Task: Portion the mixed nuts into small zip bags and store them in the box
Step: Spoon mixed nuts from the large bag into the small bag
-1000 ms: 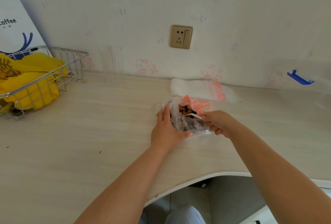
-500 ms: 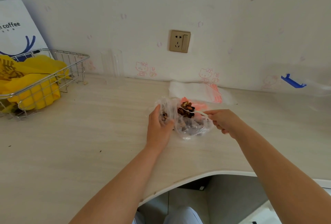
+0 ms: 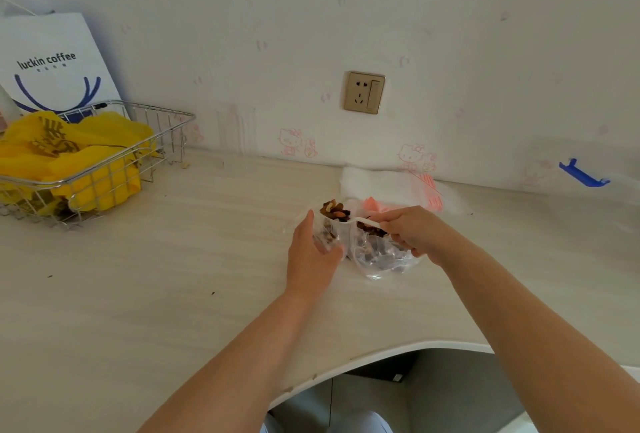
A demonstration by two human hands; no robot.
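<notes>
A large clear bag of mixed nuts (image 3: 381, 258) lies on the table in front of me. My left hand (image 3: 310, 256) grips a small zip bag (image 3: 327, 235) just left of it, with a few nuts inside. My right hand (image 3: 412, 230) pinches the handle of a white plastic spoon (image 3: 363, 222). The spoon's bowl carries a heap of nuts (image 3: 334, 211) over the small bag's mouth. A stack of empty zip bags (image 3: 391, 187) with red print lies behind, against the wall. The clear storage box (image 3: 588, 187) with a blue latch stands at the far right.
A wire basket (image 3: 138, 155) with yellow plastic bags stands at the far left, a white coffee paper bag (image 3: 52, 62) behind it. A pink piece (image 3: 374, 206) lies behind the nut bag. The table's front edge (image 3: 381, 351) curves inward near my body.
My right hand has lifted the spoon out of the large bag with nuts on it and carried it left to the small bag. My left hand has tilted the small bag up.
</notes>
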